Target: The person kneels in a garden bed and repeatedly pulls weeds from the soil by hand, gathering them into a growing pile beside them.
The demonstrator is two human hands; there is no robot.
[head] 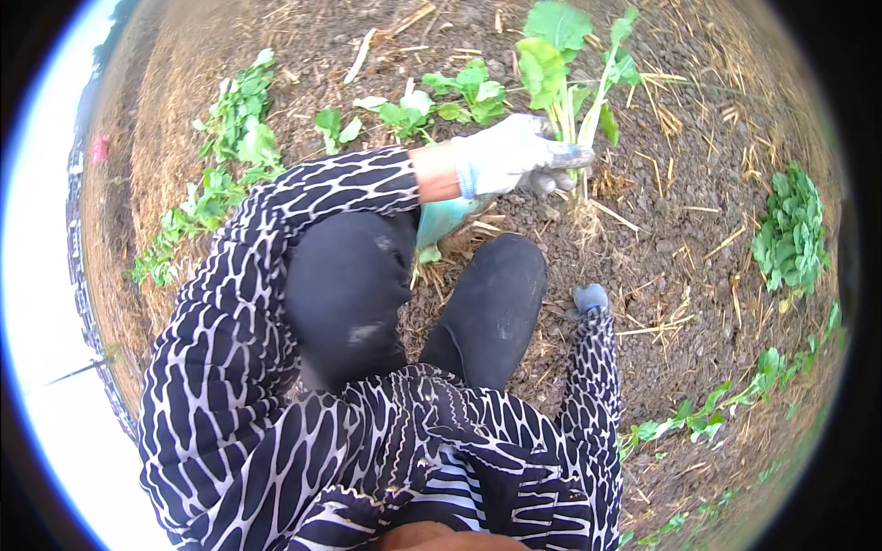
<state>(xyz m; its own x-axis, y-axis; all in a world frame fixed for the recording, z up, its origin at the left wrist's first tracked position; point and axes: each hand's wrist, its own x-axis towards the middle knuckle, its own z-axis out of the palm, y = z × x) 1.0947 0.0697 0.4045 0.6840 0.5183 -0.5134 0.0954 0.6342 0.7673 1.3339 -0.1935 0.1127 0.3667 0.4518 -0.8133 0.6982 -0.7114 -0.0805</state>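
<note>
My left hand [527, 157], in a soiled white work glove, reaches across in front of my knees. It grips a small bunch of leafy green seedlings [566, 113] by the stems, with the leaves pointing away from me. Pale thin roots [588, 217] hang below the fist, just over the bare soil [641, 262]. My right hand [590, 297], in a grey-blue glove, is low by the ground beside my right knee. Its fingers are mostly hidden, so whether it holds anything cannot be told.
A row of small leafy plants [406, 113] stands in the soil ahead. Wilted-looking greens [238, 124] lie along the left. A heap of leafy seedlings [791, 231] rests at right, near another plant row [710, 413]. Straw [661, 327] litters the ground. A teal object [448, 219] is partly hidden by my left knee.
</note>
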